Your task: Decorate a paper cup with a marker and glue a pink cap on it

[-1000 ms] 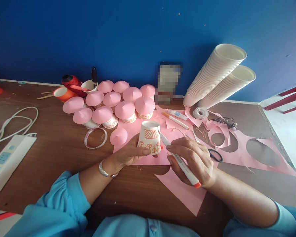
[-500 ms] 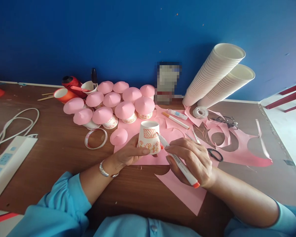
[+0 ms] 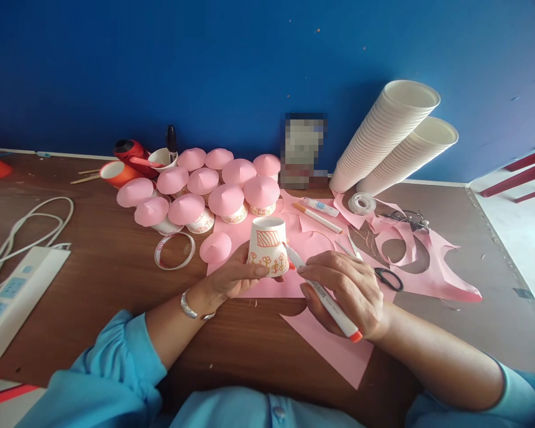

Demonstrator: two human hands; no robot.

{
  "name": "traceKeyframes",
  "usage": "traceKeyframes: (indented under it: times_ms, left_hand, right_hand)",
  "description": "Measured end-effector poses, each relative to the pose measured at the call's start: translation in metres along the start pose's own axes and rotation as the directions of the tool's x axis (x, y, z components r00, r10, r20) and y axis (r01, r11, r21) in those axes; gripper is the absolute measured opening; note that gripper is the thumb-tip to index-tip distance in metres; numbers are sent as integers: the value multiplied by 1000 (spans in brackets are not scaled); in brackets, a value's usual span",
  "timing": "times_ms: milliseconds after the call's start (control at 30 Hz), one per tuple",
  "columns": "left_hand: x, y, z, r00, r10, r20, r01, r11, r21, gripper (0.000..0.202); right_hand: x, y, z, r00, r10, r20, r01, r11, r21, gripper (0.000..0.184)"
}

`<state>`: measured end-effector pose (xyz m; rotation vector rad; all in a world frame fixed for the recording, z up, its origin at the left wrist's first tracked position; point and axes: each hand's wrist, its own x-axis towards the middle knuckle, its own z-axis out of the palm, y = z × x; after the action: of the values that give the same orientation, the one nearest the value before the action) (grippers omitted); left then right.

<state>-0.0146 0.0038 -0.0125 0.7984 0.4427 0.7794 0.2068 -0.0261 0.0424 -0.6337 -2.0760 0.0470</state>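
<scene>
My left hand [image 3: 236, 276] grips an upturned white paper cup [image 3: 268, 245] with orange drawings on its side, held over pink paper [image 3: 274, 285]. In my right hand [image 3: 345, 288] is a white marker with an orange cap [image 3: 323, 294]; its tip touches the cup's right side near the rim. A loose pink paper cone [image 3: 214, 247] lies just left of the cup.
Several cups topped with pink cones [image 3: 205, 190] stand behind. Two slanted stacks of white cups [image 3: 392, 139] lean on the blue wall. Scissors [image 3: 386, 276], a tape roll [image 3: 362, 204], a glue tube [image 3: 321, 206], cut pink sheets [image 3: 428, 267] and a power strip [image 3: 13, 291] lie around.
The marker tip has slid down the cup's side from beside the hatched drawing toward the rim. The far-right pink sheet has folded over toward the middle.
</scene>
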Motion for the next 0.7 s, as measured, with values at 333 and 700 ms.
traceKeyframes:
  times_ms: [333,700]
  left_hand:
    - [-2,-1,-1,998,-55,-7,55,998,-6,50]
    - [-3,0,-2,997,-72,-5,72,997,-2,51]
  right_hand:
    - [0,2,-2,1000,17,-22,-18,1000,-23,31]
    - [0,2,-1,1000,14,-15,-14,1000,-15,36]
